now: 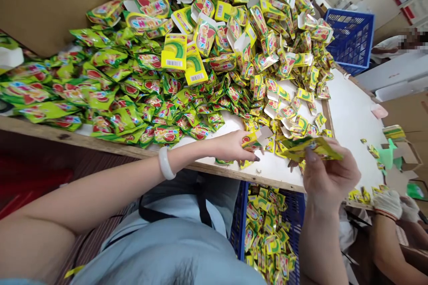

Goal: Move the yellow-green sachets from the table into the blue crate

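Note:
My left hand (230,146), with a white bangle on its wrist, is closed round a small yellow box (251,139) whose white end flap stands up. To its right my right hand (331,171) pinches a shiny green-yellow candy packet (312,148) above the table edge. The box and the packet are apart. Left of my hands lies a heap of filled green packets (113,93) with watermelon pictures. Beyond it is a pile of small yellow boxes (230,35), several with open flaps.
Below the wooden table edge (214,167) stands a blue crate (241,227) full of yellow boxes. Another blue crate (349,38) is at the back right. A co-worker's gloved hands (388,204) are at the lower right. A brown cardboard box (60,4) stands at the upper left.

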The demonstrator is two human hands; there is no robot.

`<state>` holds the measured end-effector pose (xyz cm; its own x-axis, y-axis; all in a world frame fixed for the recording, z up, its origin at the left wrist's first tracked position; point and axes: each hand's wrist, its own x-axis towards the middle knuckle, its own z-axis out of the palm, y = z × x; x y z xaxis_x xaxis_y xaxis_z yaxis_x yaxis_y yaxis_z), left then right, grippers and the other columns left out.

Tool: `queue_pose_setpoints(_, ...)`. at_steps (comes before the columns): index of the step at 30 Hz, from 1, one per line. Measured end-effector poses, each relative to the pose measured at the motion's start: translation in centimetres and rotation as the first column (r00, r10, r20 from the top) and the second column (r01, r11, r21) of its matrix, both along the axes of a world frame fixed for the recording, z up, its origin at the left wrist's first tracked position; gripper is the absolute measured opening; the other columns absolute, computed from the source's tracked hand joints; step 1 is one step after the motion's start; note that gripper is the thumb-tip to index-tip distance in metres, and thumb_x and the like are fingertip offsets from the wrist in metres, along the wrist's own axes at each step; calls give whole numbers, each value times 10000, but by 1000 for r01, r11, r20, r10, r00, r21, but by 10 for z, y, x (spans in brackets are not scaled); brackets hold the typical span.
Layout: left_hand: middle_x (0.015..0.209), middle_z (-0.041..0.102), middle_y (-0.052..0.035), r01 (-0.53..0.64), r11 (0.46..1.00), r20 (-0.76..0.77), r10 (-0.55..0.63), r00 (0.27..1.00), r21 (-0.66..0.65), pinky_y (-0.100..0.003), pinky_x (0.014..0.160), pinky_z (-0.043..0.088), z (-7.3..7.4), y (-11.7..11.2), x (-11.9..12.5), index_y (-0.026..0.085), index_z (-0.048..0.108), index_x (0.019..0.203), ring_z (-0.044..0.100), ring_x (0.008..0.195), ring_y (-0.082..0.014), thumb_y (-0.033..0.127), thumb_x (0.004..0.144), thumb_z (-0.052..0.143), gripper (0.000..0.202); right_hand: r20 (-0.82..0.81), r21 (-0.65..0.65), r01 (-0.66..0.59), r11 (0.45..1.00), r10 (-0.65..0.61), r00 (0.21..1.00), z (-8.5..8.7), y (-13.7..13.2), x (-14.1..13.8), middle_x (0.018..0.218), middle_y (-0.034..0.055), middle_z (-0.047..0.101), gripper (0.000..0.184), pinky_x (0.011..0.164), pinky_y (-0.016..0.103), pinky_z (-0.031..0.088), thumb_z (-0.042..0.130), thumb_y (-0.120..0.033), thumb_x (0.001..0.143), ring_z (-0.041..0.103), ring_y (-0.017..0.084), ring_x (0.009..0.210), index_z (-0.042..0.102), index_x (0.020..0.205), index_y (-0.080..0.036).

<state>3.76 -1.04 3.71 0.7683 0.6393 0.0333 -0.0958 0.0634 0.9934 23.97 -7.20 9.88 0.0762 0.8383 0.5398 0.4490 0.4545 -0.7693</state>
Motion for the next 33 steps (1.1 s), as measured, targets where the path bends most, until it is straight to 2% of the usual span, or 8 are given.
queue_pose_setpoints(4,616,495,59,104,992,28,-102,994,-65,-247,564,444,3,-4,4,187,472,721,517,563,-104,234,703,682,216,-103,-188,-99,977,80,991,-10,8,-2,866,7,651,135,487,260,521,708,-290,846,590,117,586,673,972,-256)
queue_pose_setpoints(8,628,516,54,151,981,22,-149,989,-123,-252,558,463,10,-6,1,187,485,746,553,559,-117,225,694,664,190,213,-161,-121,980,154,965,-12,15,2,951,41,663,134,598,279,557,694,-249,851,652,176,821,683,985,-255)
queue_pose_setpoints(14,616,475,66,114,987,-136,-98,986,117,-208,538,363,7,-5,1,177,503,702,439,562,-86,127,653,632,146,537,-389,-241,889,432,724,15,5,-5,927,56,663,136,697,283,574,591,-254,930,657,166,823,692,1020,-238)
queue_pose_setpoints(18,622,526,52,169,985,-106,-166,980,20,-210,530,389,-2,-6,6,179,504,727,512,565,-106,108,647,618,156,310,-488,-236,840,420,853,16,-2,2,1024,54,678,239,679,273,605,646,-253,897,693,154,822,635,1136,-255)
queue_pose_setpoints(21,596,522,61,214,976,-46,-216,975,-43,-216,535,416,-4,-5,6,184,490,724,537,540,-108,140,648,634,169,134,-456,-248,855,342,930,0,-4,10,945,28,685,98,557,244,591,680,-230,866,661,105,611,695,963,-235)
queue_pose_setpoints(24,645,558,52,249,966,2,-249,969,-66,-232,559,448,-4,-5,6,186,515,788,556,559,-116,199,662,654,188,27,-476,-277,835,328,944,-16,-7,12,858,22,703,84,424,224,525,678,-282,868,591,89,487,737,861,-222)
queue_pose_setpoints(29,860,656,-8,130,991,-146,-126,981,14,-273,665,488,-15,-16,15,172,507,1162,631,755,-186,179,622,701,575,6,-635,-334,697,437,900,-29,-22,6,972,47,737,224,474,248,544,601,-363,916,624,112,551,739,1061,-262)
queue_pose_setpoints(33,1143,652,-119,77,983,-187,-45,981,168,-329,835,500,-21,-26,22,144,350,1409,642,995,-244,305,683,754,846,83,-569,-149,809,237,968,-29,-30,34,919,48,733,151,391,236,461,677,-360,860,563,100,483,744,867,-225)
